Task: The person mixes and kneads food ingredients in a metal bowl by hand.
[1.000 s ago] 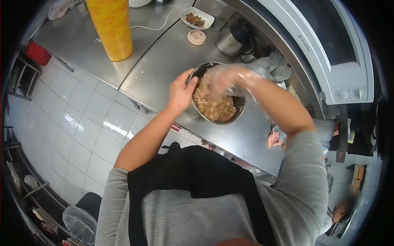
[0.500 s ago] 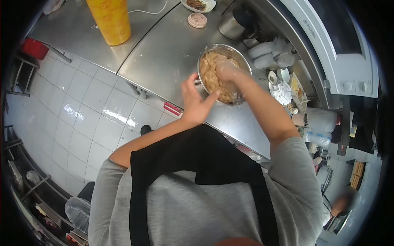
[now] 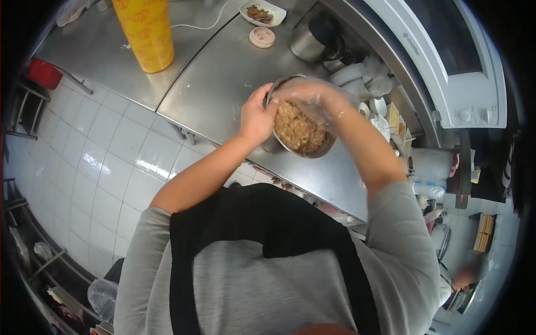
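Observation:
A round metal bowl [image 3: 328, 146] stands on the steel counter, holding a lumpy brown, wet-looking mixture [image 3: 298, 129]. My left hand [image 3: 258, 116] grips the bowl at its left rim, with the fingers on the outer side and the thumb near the edge. Over the far part of the bowl is my right hand [image 3: 308, 92], in a loose clear plastic glove [image 3: 324, 109]. Motion smears its fingers, which lie near the far-left rim above the mixture, so their closure is unclear.
On the steel counter [image 3: 206, 106] stand a tall yellow container [image 3: 148, 36], a pink lid [image 3: 262, 37], a white dish of food [image 3: 263, 13] and a steel jug [image 3: 307, 44]. A microwave [image 3: 458, 67] is at right. Another person [image 3: 460, 279] is at lower right.
My right hand has moved from inside the mixture up toward the bowl's far-left rim. My left hand has shifted up along the bowl's left side. More of the mixture shows.

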Demonstrator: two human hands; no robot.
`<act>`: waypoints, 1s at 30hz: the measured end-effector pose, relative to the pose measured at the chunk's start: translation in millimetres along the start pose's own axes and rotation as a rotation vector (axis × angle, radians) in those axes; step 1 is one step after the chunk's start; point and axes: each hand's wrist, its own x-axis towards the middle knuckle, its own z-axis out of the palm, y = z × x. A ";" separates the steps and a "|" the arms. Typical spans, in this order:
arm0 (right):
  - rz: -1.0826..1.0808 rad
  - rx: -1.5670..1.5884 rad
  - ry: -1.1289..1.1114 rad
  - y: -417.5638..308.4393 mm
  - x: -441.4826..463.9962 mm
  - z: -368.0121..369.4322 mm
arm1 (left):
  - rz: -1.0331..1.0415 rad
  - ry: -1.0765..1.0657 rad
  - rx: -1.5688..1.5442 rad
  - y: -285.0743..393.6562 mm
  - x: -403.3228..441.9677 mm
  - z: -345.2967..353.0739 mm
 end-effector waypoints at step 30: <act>0.065 -0.555 -0.036 -49.1 -129.6 22.4 | 0.010 0.035 0.026 7.3 12.4 8.7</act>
